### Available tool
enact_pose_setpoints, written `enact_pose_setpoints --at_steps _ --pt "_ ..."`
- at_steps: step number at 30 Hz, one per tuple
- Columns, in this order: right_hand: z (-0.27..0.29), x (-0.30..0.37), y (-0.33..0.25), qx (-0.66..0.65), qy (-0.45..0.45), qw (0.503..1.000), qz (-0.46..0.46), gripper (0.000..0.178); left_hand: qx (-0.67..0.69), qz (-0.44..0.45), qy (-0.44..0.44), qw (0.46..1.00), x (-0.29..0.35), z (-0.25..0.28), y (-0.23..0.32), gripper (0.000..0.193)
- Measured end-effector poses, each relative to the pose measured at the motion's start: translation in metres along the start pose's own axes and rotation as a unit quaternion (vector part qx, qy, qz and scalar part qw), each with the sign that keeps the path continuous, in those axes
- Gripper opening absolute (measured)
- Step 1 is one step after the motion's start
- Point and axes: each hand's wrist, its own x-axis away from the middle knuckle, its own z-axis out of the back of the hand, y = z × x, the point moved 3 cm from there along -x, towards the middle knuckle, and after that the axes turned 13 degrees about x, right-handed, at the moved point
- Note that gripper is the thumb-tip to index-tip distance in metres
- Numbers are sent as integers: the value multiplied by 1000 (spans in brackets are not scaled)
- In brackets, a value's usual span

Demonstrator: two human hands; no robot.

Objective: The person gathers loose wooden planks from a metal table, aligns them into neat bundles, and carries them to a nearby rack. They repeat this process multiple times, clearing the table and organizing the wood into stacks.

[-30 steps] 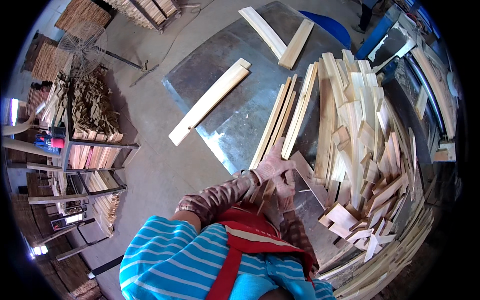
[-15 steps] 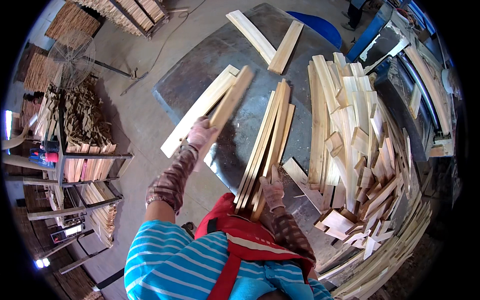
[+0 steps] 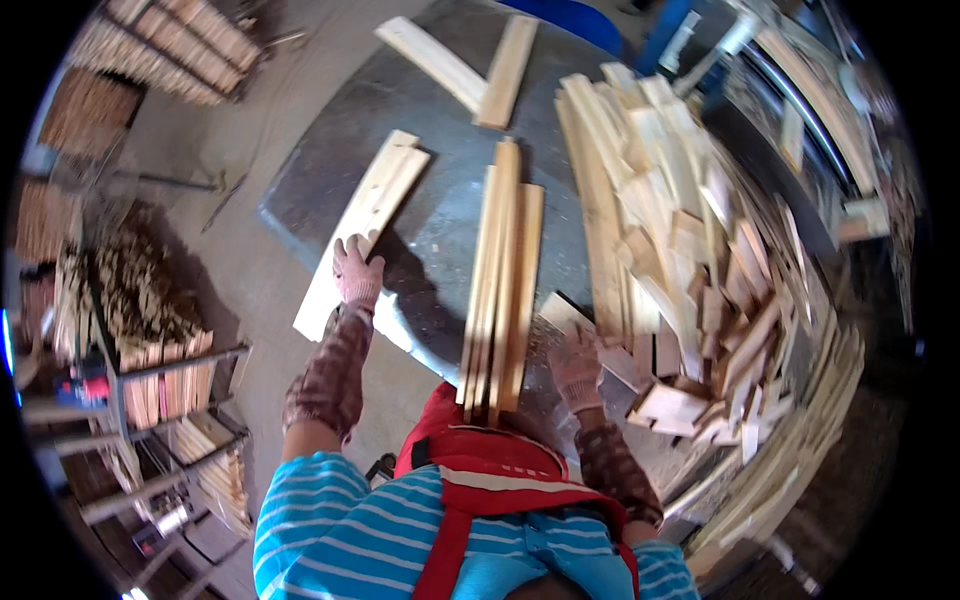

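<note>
My gloved left hand (image 3: 357, 272) lies on the pale boards (image 3: 378, 190) at the left edge of the metal table, fingers spread over their top face. In front of my body, a bundle of narrow wooden strips (image 3: 505, 250) lies lengthwise, near ends against my red apron (image 3: 490, 455). My gloved right hand (image 3: 575, 372) is to the right of this bundle, slightly blurred, fingers apart and stretched toward a short board (image 3: 565, 312). Its fingertips are close to that board; I cannot tell whether they touch it.
A large heap of loose wood pieces (image 3: 660, 210) covers the table's right side. Two boards (image 3: 508, 72) meet in a V at the far end of the dark metal table (image 3: 330, 150). Racks of stacked wood (image 3: 165, 350) stand left; a machine with a roller (image 3: 810, 110) is at far right.
My left hand has lowered its raised board onto the board at the left and opened. My right hand has left the strip bundle and moved right, toward the short board. The view has shifted.
</note>
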Motion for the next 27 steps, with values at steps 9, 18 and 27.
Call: enact_pose_setpoints --at_steps 9,18,27 --pt "-80 -18 25 459 94 881 62 60 121 -192 -137 964 189 -87 151 99" --pt "-15 -34 -5 209 -76 968 115 40 41 -175 -115 977 194 -114 176 87" --pt "5 45 -11 -10 -53 984 168 50 100 -152 -97 979 184 -113 156 81"
